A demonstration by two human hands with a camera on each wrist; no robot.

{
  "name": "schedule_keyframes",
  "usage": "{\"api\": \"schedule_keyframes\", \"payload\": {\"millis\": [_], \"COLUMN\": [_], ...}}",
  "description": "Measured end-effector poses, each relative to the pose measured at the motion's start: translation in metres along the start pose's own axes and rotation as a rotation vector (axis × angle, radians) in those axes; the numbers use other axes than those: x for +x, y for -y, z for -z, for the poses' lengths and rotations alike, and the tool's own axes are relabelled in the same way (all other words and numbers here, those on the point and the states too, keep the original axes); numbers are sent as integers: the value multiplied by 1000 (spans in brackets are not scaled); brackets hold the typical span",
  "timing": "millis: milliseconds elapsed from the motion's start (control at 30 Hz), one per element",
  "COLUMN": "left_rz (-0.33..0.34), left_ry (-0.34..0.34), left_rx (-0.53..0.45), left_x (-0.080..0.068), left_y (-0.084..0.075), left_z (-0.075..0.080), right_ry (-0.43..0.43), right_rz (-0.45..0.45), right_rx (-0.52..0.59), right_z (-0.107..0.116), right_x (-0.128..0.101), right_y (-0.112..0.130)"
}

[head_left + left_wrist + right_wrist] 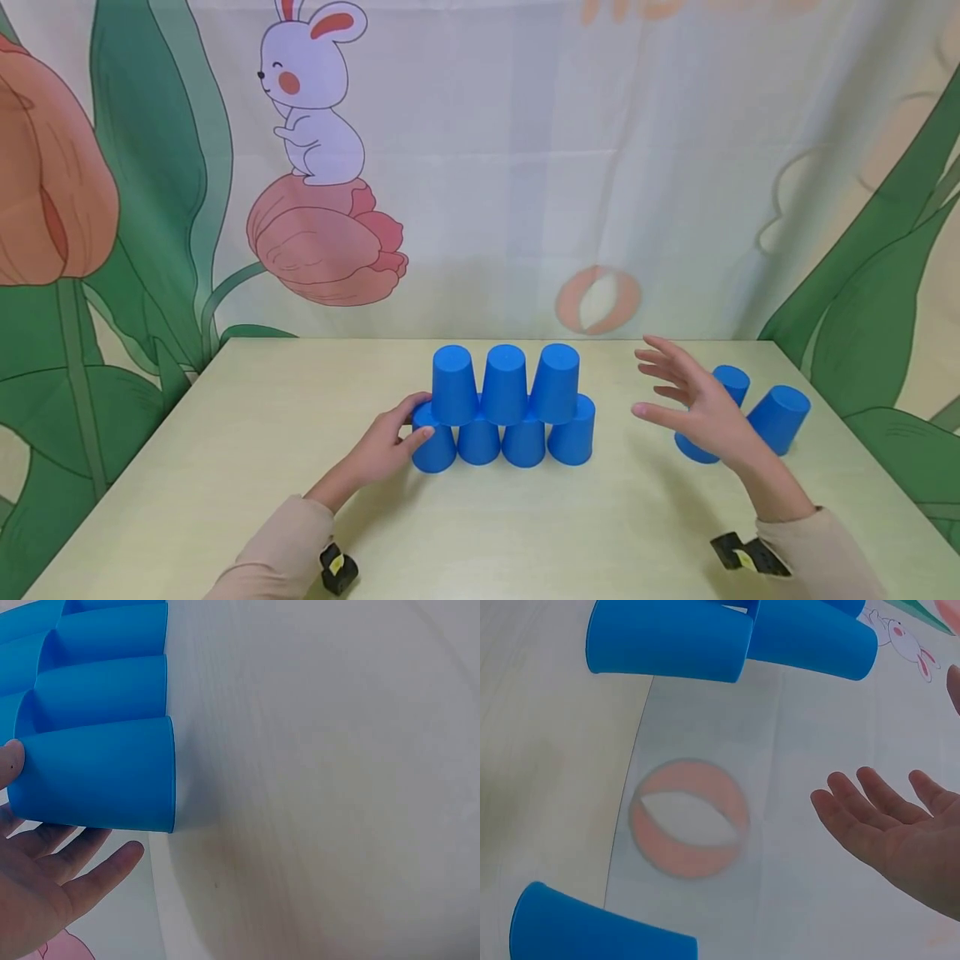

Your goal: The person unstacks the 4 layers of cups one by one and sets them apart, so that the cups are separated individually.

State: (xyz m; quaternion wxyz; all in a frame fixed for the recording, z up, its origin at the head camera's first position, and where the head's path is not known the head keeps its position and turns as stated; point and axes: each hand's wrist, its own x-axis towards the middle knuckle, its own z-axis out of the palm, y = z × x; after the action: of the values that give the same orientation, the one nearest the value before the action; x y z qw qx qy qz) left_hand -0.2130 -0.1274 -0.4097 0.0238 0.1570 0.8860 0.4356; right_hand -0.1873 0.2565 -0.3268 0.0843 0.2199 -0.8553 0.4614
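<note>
Upside-down blue cups stand in two rows mid-table. Three upper cups [506, 385] straddle the joins of the several cups in the lower row [478, 442]. My left hand [386, 446] holds the lower row's leftmost cup [97, 776], thumb on its near side and fingers around the far side; the little finger sticks out past it. Off to the right of the stack, my right hand [697, 400] is raised with fingers spread and holds nothing. Behind its wrist stand more blue cups [782, 418], one of them partly hidden by the hand.
The pale wooden table [525, 533] ends at a printed curtain [480, 167] just behind the stack. One loose blue cup [600, 926] shows at the bottom of the right wrist view. A dark wrist camera [339, 570] hangs under the left sleeve.
</note>
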Motion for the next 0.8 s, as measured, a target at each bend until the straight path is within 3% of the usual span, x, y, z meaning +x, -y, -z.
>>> {"api": "schedule_keyframes", "payload": {"millis": [233, 800], "left_rz": [3, -4], "left_ry": [1, 9], "left_rx": [15, 14], "left_x": [1, 0], "left_y": [0, -1], "left_z": [1, 1], "right_ry": [34, 102], "right_rz": [14, -66], "right_rx": [50, 106], "right_z": [-13, -48], "right_x": [9, 33], "right_y": [-5, -17]}}
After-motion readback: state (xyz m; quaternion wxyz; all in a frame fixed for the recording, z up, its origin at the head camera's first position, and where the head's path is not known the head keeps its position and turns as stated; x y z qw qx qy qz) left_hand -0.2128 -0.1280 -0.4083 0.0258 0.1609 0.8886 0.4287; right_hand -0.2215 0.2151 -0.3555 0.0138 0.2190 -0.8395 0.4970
